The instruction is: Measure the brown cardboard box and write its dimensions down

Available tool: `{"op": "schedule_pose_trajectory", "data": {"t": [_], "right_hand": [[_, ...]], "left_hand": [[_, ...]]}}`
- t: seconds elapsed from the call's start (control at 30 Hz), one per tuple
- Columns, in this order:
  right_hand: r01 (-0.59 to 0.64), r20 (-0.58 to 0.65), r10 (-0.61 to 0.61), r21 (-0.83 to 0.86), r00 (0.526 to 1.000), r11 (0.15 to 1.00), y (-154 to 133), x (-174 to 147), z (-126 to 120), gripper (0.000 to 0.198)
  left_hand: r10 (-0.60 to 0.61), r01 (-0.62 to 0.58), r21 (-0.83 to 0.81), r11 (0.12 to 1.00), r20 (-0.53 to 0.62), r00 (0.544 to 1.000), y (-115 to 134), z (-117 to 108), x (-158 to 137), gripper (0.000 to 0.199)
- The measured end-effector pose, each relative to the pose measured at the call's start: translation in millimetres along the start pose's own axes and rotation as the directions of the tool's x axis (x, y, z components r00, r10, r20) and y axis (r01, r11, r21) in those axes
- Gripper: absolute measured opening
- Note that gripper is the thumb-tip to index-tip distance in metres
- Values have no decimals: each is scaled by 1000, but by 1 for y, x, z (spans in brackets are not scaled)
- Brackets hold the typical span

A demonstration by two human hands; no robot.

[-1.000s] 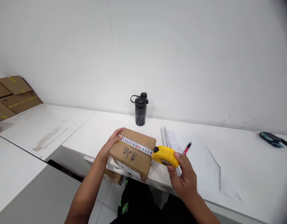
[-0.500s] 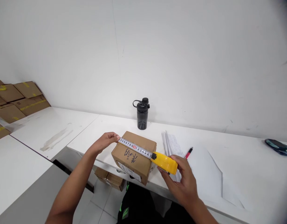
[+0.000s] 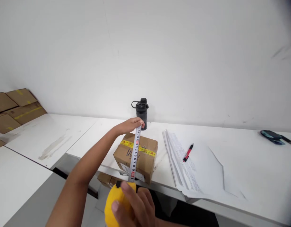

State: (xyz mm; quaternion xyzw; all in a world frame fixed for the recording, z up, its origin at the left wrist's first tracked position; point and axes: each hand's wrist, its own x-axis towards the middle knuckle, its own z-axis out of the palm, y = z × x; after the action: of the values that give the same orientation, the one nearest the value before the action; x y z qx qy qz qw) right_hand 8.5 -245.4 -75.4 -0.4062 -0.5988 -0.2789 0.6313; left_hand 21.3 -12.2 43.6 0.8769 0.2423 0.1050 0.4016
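White desktop (image 3: 247, 160) supports a cardboard carton (image 3: 147, 160) near its front edge, the left hand (image 3: 133, 124) with fingers pinching the tape blade (image 3: 135, 153) beyond it, the right hand (image 3: 142, 206) with fingers clasping the yellow tape-measure case (image 3: 113, 198), presumably to align the blade.

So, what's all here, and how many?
Cardboard box: 1, brown, centre
Tape measure: 1, yellow, its white blade over the box
Bottle: 1, black, behind the box
Papers: several, white, right of the box
Pen: 1, red and black, on the papers
Unclear item: 1, dark, far right
Stacked boxes: several, brown, far left
Tabletops: at least 2, white, side by side
Lower boxes: about 2, brown, below
Wall: 1, white, behind
Left grip: 1, bare hand, blade's far end
Right grip: 1, bare hand, on tape measure
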Motion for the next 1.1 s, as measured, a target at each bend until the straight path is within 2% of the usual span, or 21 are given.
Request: {"op": "schedule_pose_trajectory", "data": {"t": [0.1, 0.2, 0.3, 0.37, 0.5, 0.67, 0.73, 0.8, 0.9, 1.0, 1.1], "right_hand": [[-76, -2, 76, -34, 997, 997, -1, 11, 3, 26], [-185, -11, 185, -27, 983, 982, 3, 9, 8, 31], [-240, -19, 242, 74, 970, 968, 10, 5, 18, 45], [-268, -12, 272, 140, 962, 953, 13, 4, 24, 53], [-270, 49, 266, 124, 963, 955, 14, 2, 31, 55], [-213, 88, 206, 79, 975, 974, 22, -9, 36, 57], [-192, 65, 186, 101, 980, 976, 33, -12, 35, 62], [-193, 43, 189, 143, 981, 971, 51, -11, 31, 68], [-234, 58, 227, 221, 972, 947, 88, -1, 17, 68], [-283, 191, 240, 243, 952, 928, 124, 13, -4, 60], [-408, 320, 331, 213, 888, 888, 140, 22, -21, 57]], "left_hand": [[-50, 40, 106, 994, 92, 994, -12, 12, 2, 38], [-96, 65, 201, 977, 144, 985, -20, 23, 1, 37], [-79, 34, 256, 966, 165, 983, -20, 29, 0, 35], [-71, 25, 237, 971, 187, 980, -18, 30, 0, 34], [-81, 42, 201, 979, 189, 979, -14, 30, -2, 34], [-78, 53, 167, 984, 144, 987, -14, 29, -8, 30], [-96, 76, 186, 980, 101, 990, -15, 28, -9, 31], [-159, 156, 238, 959, -8, 987, -18, 27, -8, 33], [-253, 306, 298, 904, -204, 946, -23, 29, -5, 40], [-313, 418, 317, 851, -332, 890, -28, 33, 0, 43], [-352, 496, 316, 809, -416, 839, -31, 38, 2, 44]]}}
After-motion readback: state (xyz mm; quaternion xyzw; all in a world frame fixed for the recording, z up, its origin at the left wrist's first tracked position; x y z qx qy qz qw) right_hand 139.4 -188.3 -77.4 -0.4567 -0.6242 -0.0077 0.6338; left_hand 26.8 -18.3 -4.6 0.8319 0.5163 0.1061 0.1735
